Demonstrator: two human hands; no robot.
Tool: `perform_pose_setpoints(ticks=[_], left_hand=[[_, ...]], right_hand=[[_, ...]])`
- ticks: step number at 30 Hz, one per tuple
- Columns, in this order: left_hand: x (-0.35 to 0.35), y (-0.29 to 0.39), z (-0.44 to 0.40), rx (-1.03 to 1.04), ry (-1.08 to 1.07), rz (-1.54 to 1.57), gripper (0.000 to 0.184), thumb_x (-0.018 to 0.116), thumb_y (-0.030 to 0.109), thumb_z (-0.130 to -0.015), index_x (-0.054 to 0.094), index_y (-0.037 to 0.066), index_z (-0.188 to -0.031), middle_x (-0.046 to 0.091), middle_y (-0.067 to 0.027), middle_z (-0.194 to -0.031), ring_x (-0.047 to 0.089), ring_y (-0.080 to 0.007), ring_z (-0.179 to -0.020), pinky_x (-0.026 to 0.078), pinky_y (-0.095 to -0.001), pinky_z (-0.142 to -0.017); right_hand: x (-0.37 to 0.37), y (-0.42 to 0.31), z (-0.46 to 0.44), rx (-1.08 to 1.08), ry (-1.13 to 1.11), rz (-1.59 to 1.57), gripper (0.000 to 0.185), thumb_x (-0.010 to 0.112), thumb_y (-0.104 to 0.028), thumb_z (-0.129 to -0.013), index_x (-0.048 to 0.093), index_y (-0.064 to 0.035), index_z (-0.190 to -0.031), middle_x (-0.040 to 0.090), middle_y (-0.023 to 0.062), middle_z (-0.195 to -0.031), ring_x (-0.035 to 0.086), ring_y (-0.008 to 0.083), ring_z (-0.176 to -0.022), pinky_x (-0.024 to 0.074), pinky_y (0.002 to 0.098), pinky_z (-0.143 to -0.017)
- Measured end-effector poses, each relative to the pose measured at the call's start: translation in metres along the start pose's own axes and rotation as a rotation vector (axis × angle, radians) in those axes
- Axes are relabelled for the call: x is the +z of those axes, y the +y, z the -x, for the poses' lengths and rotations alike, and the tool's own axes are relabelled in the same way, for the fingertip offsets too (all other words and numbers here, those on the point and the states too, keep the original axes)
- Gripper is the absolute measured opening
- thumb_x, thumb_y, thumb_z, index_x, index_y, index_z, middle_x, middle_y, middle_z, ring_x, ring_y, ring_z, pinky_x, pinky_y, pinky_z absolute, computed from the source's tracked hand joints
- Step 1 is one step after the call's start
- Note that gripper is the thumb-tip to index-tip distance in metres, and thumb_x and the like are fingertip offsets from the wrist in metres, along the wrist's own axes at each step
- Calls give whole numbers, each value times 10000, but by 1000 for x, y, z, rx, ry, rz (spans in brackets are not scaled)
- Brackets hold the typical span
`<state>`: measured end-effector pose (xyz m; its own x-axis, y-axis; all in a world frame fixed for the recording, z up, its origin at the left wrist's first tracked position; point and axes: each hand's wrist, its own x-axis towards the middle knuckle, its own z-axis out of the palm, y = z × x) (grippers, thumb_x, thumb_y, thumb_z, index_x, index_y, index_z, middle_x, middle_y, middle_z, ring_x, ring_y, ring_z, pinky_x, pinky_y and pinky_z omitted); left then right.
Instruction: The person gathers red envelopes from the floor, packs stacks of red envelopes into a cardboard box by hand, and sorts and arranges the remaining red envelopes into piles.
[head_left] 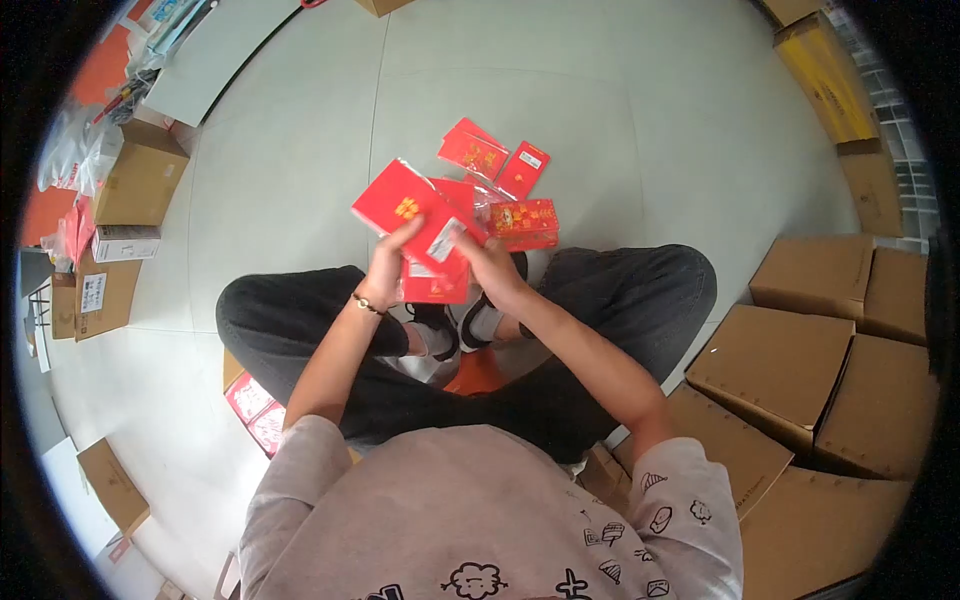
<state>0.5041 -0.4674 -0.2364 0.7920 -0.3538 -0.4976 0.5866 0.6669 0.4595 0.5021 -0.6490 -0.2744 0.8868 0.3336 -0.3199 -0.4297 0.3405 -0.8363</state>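
My left hand (pixel 388 268) is closed on a pack of red envelopes (pixel 392 192) with a gold character, thumb on its front. My right hand (pixel 492 270) grips the white-labelled pack of red envelopes (pixel 452 228), which overlaps the left one. Below my hands shows another red pack (pixel 436 287); whether a hand holds it or it lies lower, I cannot tell. On the floor beyond lie more red packs: one with gold writing (pixel 474 153), one with a small white label (pixel 523 171), and a patterned one (pixel 526 222) in clear wrap.
Large cardboard boxes (pixel 772 362) crowd the right side. At the left stand an opened carton (pixel 142 176) and plastic bags (pixel 82 150). A box with red-and-white printing (pixel 256 410) sits by my left knee. My crossed legs (pixel 640 300) frame the grey tiled floor (pixel 510 60).
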Motion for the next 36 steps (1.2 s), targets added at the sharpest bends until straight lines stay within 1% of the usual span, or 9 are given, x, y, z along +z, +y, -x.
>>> perform_pose_setpoints(ticks=[8,13,14,15,23,30,32,34,36], left_hand=[[-54,-20,-2,136,12,231,582,530,299,-956,436,-17,-1437,621,-223,-1296,633,-351,-1151,514,-490,-1004],[-66,-11,-11,138,-10,40,627,563,251,-940,347,165,-1523,635,-179,-1192,644,-344,-1077,525,-513,-962],[-71,-9,-14,136,-9,46,627,563,251,-940,347,165,-1523,635,-179,-1192,644,-344,-1077,525,-513,-962],[-76,-8,-15,182,31,58,627,563,256,-936,358,110,-1510,615,-185,-1245,624,-340,-1129,508,-512,-999],[-75,-6,10,354,157,246,679,502,129,-885,322,141,-1539,525,-226,-1370,589,-357,-1193,490,-556,-1037],[-105,-12,15,377,264,209,651,489,56,-885,334,193,-1502,532,-210,-1332,613,-323,-1118,535,-539,-980],[-115,-12,7,360,227,180,633,504,58,-897,345,191,-1496,535,-202,-1338,616,-314,-1120,547,-516,-956],[-123,-15,-3,344,258,117,576,532,156,-970,334,179,-1510,557,-193,-1342,623,-308,-1134,546,-497,-962],[-128,-20,-12,254,254,73,565,568,240,-999,332,182,-1509,561,-174,-1340,623,-288,-1135,547,-477,-956]], right_hand=[[0,49,7,732,-236,-48,557,609,-533,-977,593,-40,-1236,715,124,-1077,725,217,-933,578,337,-769],[-61,135,-35,232,-108,484,655,685,-497,-940,528,-7,-1347,679,137,-1163,656,163,-1012,520,310,-816],[-68,100,-39,299,-73,704,652,710,-420,-922,502,8,-1368,671,194,-1175,664,233,-1052,518,367,-867],[-90,100,-48,-105,-8,1050,637,725,-287,-882,474,8,-1387,664,235,-1159,660,316,-1078,506,444,-912],[-208,140,-85,38,55,2342,637,473,-166,-987,233,-201,-1576,255,150,-1636,290,375,-1495,375,631,-1092],[-193,85,-118,41,53,2017,390,546,-120,-934,562,-109,-1323,658,212,-1244,674,406,-1077,551,496,-885],[-183,72,-117,-106,536,1448,171,602,-125,-884,650,-82,-1042,722,220,-966,688,440,-919,548,487,-833],[-177,67,-111,-164,532,1213,200,610,-129,-879,646,-38,-1052,725,196,-1016,707,358,-928,557,466,-817],[-139,64,-90,62,393,224,238,572,-124,-902,641,1,-1092,718,133,-1020,708,251,-911,567,410,-813]])
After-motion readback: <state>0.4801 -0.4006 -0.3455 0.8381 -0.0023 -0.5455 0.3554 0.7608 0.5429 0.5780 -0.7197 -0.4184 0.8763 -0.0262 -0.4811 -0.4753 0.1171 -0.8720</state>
